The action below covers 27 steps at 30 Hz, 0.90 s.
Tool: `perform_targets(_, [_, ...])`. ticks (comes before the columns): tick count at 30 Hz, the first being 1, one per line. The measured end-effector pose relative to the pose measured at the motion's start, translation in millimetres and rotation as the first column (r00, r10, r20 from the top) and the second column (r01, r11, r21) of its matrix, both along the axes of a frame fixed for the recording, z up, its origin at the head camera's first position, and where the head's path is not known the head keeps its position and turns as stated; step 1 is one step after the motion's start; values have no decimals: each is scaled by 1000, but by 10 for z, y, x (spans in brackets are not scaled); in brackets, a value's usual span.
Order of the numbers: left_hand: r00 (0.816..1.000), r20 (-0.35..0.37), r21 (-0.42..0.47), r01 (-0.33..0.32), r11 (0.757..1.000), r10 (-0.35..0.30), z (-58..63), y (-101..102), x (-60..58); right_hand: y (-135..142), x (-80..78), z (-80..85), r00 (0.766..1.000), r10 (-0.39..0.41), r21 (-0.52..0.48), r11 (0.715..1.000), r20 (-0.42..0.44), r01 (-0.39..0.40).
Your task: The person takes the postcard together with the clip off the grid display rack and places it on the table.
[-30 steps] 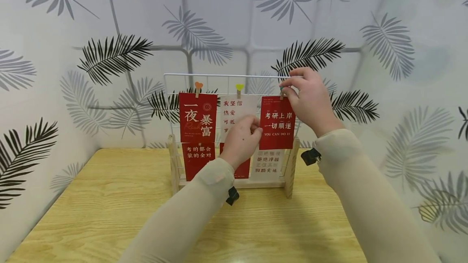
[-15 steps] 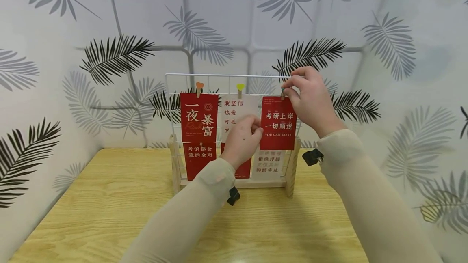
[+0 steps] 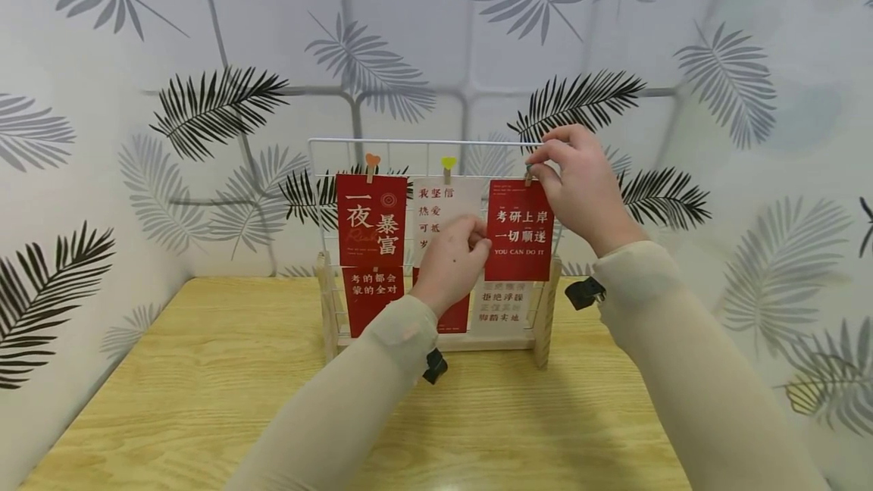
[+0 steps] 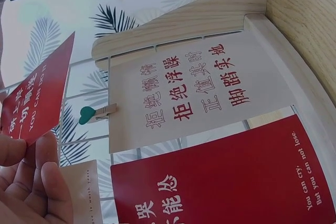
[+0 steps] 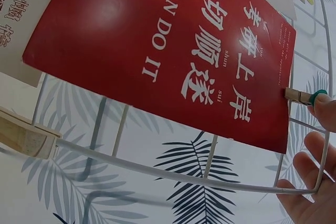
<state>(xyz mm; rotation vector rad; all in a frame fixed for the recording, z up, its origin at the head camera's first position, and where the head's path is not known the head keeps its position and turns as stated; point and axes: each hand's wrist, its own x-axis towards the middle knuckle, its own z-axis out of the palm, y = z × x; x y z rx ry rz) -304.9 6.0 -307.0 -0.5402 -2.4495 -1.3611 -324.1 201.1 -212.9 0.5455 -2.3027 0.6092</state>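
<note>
A red card (image 3: 518, 264) with white Chinese lettering hangs at the upper right of a white wire grid (image 3: 402, 141). My left hand (image 3: 452, 260) pinches the card's left edge between thumb and finger, as the left wrist view shows. At its top edge sits a small wooden clothespin (image 5: 298, 96) with a green end. My right hand (image 3: 580, 188) pinches that clothespin; in the right wrist view the thumb presses the green end and other fingers (image 5: 307, 169) reach around the grid's top corner. The card's lower part stands away from the wires.
Other cards hang on the grid: a red one (image 3: 371, 222) upper left, a white one (image 3: 426, 199) beside it, and a lower row with a white card (image 4: 189, 87) on a green-heart clothespin (image 4: 94, 114). The wooden stand (image 3: 542, 332) rests on a wood-grain table (image 3: 225, 370) before a leaf-patterned wall.
</note>
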Motion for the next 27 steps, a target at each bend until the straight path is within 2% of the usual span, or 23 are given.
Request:
perform_targets(11, [1000,1,17,17,1000,-17,-29,-38,15,19,-1,11,1000,-9,-32,999,19,10])
perform_targets(21, [999,18,18,26,999,-27,-74,-53,69,53,78,27,1000,-11,-48,999,24,13])
perform_targets(27, [999,42,20,30,999,-31,-112,-62,87,84,121,33,1000,-3,-56,998,-5,2])
